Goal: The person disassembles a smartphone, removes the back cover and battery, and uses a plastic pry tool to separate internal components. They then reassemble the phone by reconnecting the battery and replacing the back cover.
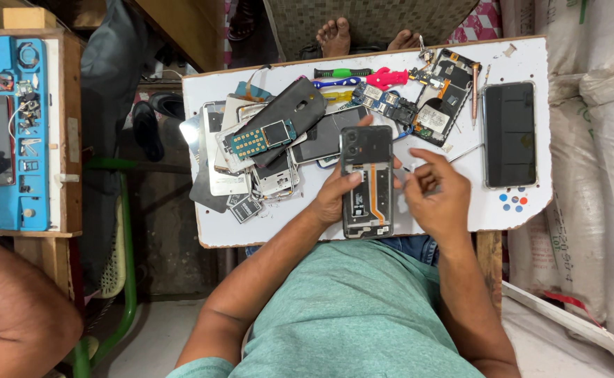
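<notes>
On the white board (pixel 286 234), the opened phone (pixel 367 183) lies at the near middle edge, gripped on its left side by the left hand (pixel 336 194). The right hand (pixel 436 196), fingers curled around nothing visible, hovers just right of it.

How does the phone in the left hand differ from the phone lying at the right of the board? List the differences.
The opened phone is gripped by the left hand; the dark phone lies alone, untouched.
The opened phone has its back off, showing inner parts and an orange strip; the dark phone shows only a plain black face.
The opened phone lies by the right hand; the dark phone lies near the board's right edge.
Both are slim, dark rectangles lying lengthwise.
</notes>
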